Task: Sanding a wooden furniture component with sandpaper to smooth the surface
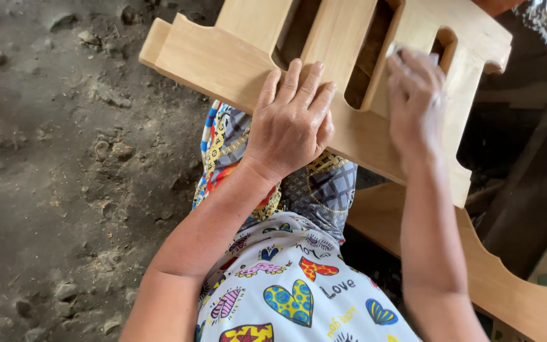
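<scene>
- Steadying a pale wooden stool frame (349, 82) across my lap, I press my left hand (289, 123) flat on its broad side board, fingers spread, gripping nothing.
- My right hand (416, 101) is curled over something small and pale at the frame's inner edge beside a slot; the hand is blurred, and I cannot tell what it pinches, perhaps an abrasive pad.
- I judge the step in hand to be rubbing down that edge; the next move calls for firm bracing from the flat hand while the other works along the slot.
- A second shaped wooden board (514, 291) lies just below my right forearm, close enough to crowd the elbow.
- Bare dirt floor (52, 158), strewn with small stones, spreads to the left.
</scene>
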